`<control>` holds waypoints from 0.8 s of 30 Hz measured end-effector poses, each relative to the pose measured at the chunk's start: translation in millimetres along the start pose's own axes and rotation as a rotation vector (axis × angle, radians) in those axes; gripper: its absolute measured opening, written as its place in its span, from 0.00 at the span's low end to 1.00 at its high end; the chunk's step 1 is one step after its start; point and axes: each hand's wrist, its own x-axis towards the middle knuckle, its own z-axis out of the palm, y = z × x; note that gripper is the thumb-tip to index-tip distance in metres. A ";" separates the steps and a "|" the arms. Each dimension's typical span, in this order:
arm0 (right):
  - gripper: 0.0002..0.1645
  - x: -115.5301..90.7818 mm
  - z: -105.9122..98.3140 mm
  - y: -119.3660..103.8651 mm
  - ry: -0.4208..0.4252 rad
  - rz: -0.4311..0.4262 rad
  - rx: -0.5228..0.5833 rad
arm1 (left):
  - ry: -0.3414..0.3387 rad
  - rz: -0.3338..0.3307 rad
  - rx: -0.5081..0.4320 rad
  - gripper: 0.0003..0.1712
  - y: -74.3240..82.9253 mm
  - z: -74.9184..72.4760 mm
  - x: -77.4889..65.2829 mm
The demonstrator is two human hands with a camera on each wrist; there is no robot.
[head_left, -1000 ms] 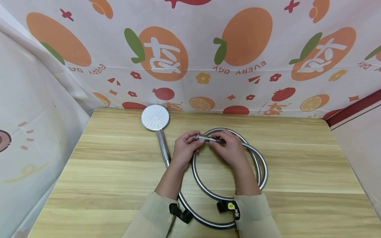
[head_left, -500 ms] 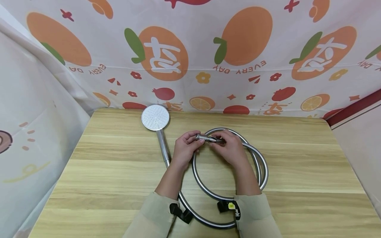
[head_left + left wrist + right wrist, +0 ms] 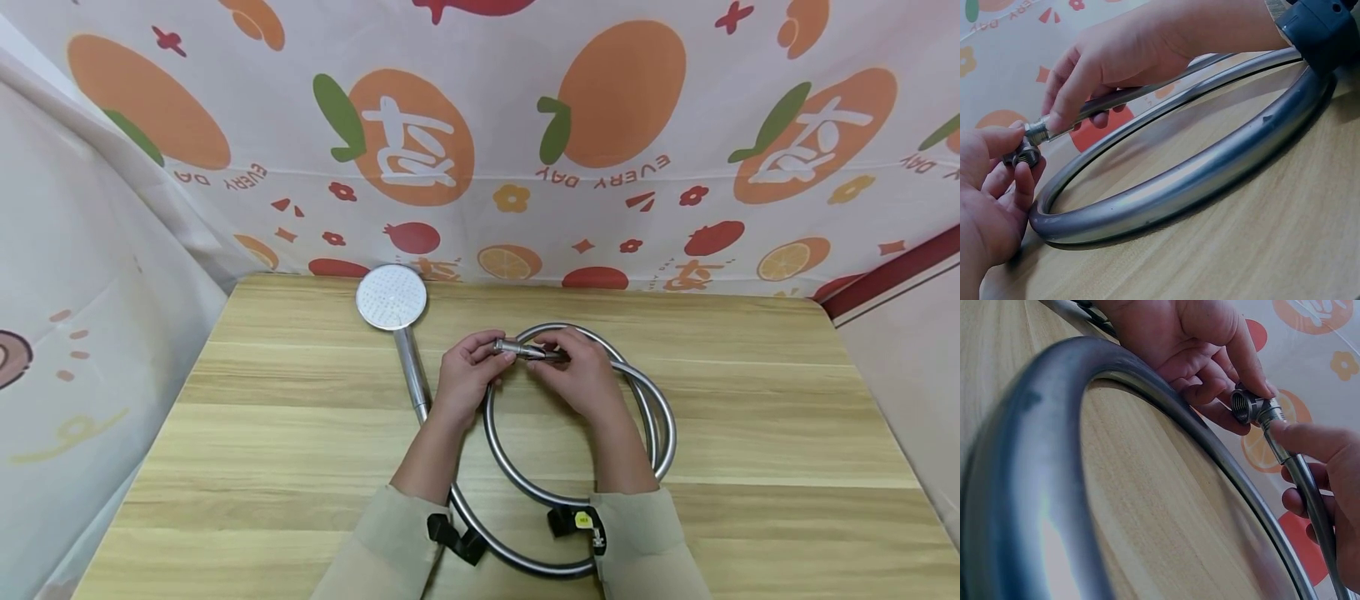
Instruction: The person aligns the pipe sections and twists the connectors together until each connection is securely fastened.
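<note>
A chrome hand shower lies on the table at the back left, its spray face up. Its metal hose loops under and around my forearms. My left hand pinches a small metal fitting whose round opening shows inner threads in the right wrist view. The hose's end connector meets this fitting; my right hand grips it there between thumb and fingers. Whether the threads between them are engaged, I cannot tell. Both hands hold the joint just above the coil's far side.
The wooden table ends at a fruit-printed cloth along the back. Another pale cloth hangs on the left. A dark red edge strip runs at the right. Black wrist cameras sit close to the hose.
Almost nothing differs. Both hands stay in place on the fitting and the hose end, with only slight finger movement at the right hand.
</note>
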 end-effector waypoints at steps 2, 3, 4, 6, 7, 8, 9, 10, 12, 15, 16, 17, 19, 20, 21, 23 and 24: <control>0.19 0.2 -0.6 -1.0 0.000 0.006 0.002 | -0.004 0.004 -0.002 0.23 0.5 0.1 0.1; 0.18 0.4 -0.9 -1.7 0.000 0.011 -0.001 | -0.004 0.005 -0.003 0.23 0.7 0.1 0.2; 0.17 0.5 -1.2 -2.2 0.000 0.013 -0.007 | -0.005 0.006 -0.002 0.23 0.7 0.1 0.4; 0.14 0.7 -1.3 -3.0 0.000 0.024 -0.016 | -0.006 0.009 0.000 0.23 0.7 0.2 0.4; 0.13 0.7 -1.6 -3.6 0.001 0.029 -0.020 | -0.005 0.010 0.001 0.23 0.7 0.2 0.3; 0.13 0.7 -1.8 -4.1 0.001 0.033 -0.023 | -0.004 0.010 0.002 0.23 0.7 0.2 0.2; 0.13 0.8 -1.9 -4.3 0.002 0.035 -0.025 | -0.003 0.010 0.003 0.23 0.3 0.1 0.4; 0.13 0.7 -1.9 -4.4 0.003 0.036 -0.026 | -0.003 0.009 0.003 0.23 0.1 0.0 0.4; 0.14 0.4 -1.8 -4.0 0.003 0.038 -0.025 | -0.002 0.006 0.000 0.23 -0.1 0.1 0.3; 0.18 0.1 -0.8 -2.1 0.002 0.024 -0.019 | -0.004 0.004 -0.002 0.23 -0.2 0.0 0.2; 0.19 0.0 -0.6 -1.6 0.002 0.020 -0.016 | -0.004 0.005 -0.003 0.23 -0.2 0.1 -0.1; 0.20 -0.2 -0.5 -1.1 0.003 0.015 -0.013 | -0.005 0.006 -0.004 0.23 -0.3 0.1 -0.2; 0.21 -0.5 -0.1 -0.6 0.005 0.007 -0.006 | -0.006 0.008 -0.006 0.23 -0.5 0.1 -0.5; 0.20 -0.6 0.0 -0.3 0.005 0.005 -0.005 | -0.006 0.009 -0.005 0.23 -0.7 0.1 -0.5; 0.20 -0.6 0.2 -0.1 0.007 0.003 -0.005 | -0.006 0.011 -0.005 0.23 -0.9 0.0 -0.5; 0.17 -0.6 0.5 0.1 0.011 0.002 -0.011 | -0.004 0.012 -0.003 0.23 -1.2 0.0 -0.5; 0.16 -0.7 0.5 -0.1 0.014 0.004 -0.015 | -0.004 0.014 -0.001 0.23 -1.1 0.0 -0.7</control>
